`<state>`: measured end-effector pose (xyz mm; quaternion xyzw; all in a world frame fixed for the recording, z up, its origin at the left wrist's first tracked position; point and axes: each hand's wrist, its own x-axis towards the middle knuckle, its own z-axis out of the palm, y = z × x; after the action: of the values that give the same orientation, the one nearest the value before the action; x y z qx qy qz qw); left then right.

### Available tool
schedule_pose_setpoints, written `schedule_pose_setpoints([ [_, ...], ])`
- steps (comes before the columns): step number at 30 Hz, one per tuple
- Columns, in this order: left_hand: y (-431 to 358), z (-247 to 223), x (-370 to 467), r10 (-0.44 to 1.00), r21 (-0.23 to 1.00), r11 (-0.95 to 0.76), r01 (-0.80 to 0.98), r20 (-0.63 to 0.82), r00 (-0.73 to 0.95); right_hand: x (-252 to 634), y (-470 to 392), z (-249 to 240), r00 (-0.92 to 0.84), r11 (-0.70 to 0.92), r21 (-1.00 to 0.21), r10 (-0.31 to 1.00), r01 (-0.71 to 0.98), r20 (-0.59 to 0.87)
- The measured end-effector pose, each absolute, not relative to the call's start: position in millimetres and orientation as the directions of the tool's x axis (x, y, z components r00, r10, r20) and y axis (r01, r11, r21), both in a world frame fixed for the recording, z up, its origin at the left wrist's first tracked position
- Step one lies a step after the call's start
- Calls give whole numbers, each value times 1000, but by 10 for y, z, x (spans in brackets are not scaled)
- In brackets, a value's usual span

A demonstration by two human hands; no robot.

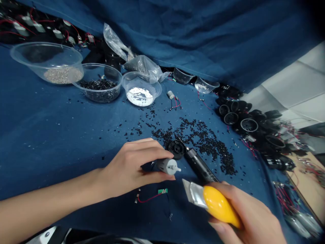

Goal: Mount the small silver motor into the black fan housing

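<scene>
My left hand pinches a small cylindrical motor between thumb and fingers. Its grey end and white shaft point right, towards the blade. In my right hand is a utility knife with a yellow handle; its metal blade is out and apart from the motor. Just beyond the motor lie a round black plastic part and a black stick-shaped tool with a metal tip. Below my left hand, a small green circuit board with red and dark wires rests on the blue cloth.
Tiny black pieces are scattered beyond my hands. Three clear bowls, a grainy-filled one, one with black parts and one with white material, stand at the back left. Black cylindrical housings and wires crowd the right.
</scene>
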<state>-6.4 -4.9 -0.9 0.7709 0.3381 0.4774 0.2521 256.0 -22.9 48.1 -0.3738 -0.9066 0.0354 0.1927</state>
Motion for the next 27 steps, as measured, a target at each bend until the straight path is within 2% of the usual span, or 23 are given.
schedule_pose_setpoints([
  [10, -44, -18, -33, 728, 681, -684, 261, 615, 303, 2499, -201, 403, -658, 698, -242, 716, 674, 233],
  [27, -41, -62, -34, 722, 680, -689, 251, 618, 309, 2529, -222, 399, -637, 680, -268, 734, 683, 236],
])
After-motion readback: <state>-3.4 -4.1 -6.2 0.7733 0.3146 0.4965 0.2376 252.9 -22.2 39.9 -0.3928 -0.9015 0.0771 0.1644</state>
